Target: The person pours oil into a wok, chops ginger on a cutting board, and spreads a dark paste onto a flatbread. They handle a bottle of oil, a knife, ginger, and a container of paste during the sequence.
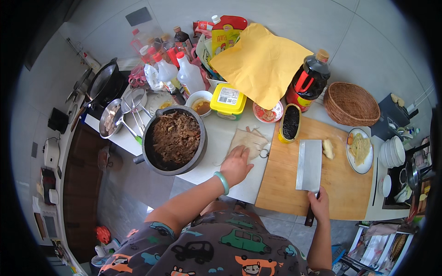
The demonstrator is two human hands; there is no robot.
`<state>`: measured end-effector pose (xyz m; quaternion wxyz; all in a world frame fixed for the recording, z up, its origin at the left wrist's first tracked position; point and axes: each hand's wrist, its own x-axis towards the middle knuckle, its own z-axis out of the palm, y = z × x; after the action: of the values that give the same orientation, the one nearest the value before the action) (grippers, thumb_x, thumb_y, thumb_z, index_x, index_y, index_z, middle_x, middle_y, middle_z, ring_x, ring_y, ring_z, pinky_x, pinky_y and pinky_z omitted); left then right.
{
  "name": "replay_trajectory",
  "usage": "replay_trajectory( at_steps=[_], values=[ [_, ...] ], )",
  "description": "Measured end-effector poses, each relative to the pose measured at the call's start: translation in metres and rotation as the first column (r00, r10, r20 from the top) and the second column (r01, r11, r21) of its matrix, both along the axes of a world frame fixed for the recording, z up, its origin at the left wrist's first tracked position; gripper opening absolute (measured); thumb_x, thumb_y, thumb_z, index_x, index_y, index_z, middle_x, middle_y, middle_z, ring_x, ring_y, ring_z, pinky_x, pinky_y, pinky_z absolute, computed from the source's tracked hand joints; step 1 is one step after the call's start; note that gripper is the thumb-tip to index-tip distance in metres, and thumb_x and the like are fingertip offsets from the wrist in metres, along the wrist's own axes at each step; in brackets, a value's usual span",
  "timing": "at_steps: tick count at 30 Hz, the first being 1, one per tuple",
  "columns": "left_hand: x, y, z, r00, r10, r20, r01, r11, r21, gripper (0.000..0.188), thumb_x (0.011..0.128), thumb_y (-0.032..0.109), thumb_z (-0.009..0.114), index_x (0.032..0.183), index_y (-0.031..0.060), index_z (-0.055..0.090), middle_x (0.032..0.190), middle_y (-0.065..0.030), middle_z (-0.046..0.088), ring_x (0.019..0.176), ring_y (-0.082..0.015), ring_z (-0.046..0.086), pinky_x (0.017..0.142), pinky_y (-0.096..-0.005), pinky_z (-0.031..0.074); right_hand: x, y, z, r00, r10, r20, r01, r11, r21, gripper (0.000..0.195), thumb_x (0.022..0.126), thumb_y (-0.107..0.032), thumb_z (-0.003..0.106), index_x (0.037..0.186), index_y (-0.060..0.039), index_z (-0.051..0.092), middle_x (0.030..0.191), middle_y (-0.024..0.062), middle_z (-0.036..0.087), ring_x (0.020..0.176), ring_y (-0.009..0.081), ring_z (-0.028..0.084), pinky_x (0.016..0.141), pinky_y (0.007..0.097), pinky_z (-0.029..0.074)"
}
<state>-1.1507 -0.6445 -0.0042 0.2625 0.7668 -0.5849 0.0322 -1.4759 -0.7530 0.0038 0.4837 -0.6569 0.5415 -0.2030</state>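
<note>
My left hand (pixel 238 167), with a pale green bangle at the wrist, rests its fingertips on a beige cloth (pixel 247 138) on the white counter. Its thumb is spread out; nothing shows gripped in it. In my right hand (pixel 320 205) is the dark handle of a cleaver (pixel 309 165). The broad blade points away from me over the wooden cutting board (pixel 279 186); whether it touches the board I cannot tell. Beside the blade lies a piece of peeled ginger (pixel 328 149). An open oval tin (pixel 289 123) with dark contents stands at the board's far left corner.
Left of the cloth stands a dark pot (pixel 203 145) of brown shredded food. Behind are a yellow-lidded tub (pixel 228 98), a small bowl (pixel 268 112) and a large dark sauce bottle (pixel 309 79). A plate of shredded food (pixel 359 150) and a wicker basket (pixel 351 103) are to the right.
</note>
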Motion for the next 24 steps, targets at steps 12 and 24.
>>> replay_trajectory(
  at_steps=[12, 24],
  values=[
    [0.027, 0.031, 0.001, 0.988, -0.073, -0.133, 0.101, 0.971, 0.217, 0.025, 0.077, 0.003, 0.053, 0.101, 0.0058, 0.060, 0.096, -0.0106, 0.062, 0.088, -0.0291, 0.062, 0.075, -0.0384, 0.052, 0.080, -0.008, 0.052, 0.894, 0.147, -0.424, -0.404, 0.675, -0.617, 0.028, 0.076, -0.010, 0.068, 0.101, 0.0006, 0.062, 0.096, 0.0189, 0.061, 0.089, 0.0361, 0.058, 0.078, 0.0436, 0.047],
    [0.023, 0.086, -0.001, 0.990, -0.141, 0.004, 0.138, 0.974, 0.179, 0.036, 0.074, 0.009, 0.053, 0.109, -0.0020, 0.055, 0.094, -0.0116, 0.058, 0.090, -0.0265, 0.058, 0.079, -0.0335, 0.050, 0.353, -0.028, 0.058, 0.723, 0.383, -0.575, -0.590, -0.090, -0.802, 0.030, 0.075, -0.011, 0.061, 0.104, -0.0008, 0.062, 0.099, 0.0127, 0.060, 0.094, 0.0268, 0.057, 0.080, 0.0374, 0.048]
  ],
)
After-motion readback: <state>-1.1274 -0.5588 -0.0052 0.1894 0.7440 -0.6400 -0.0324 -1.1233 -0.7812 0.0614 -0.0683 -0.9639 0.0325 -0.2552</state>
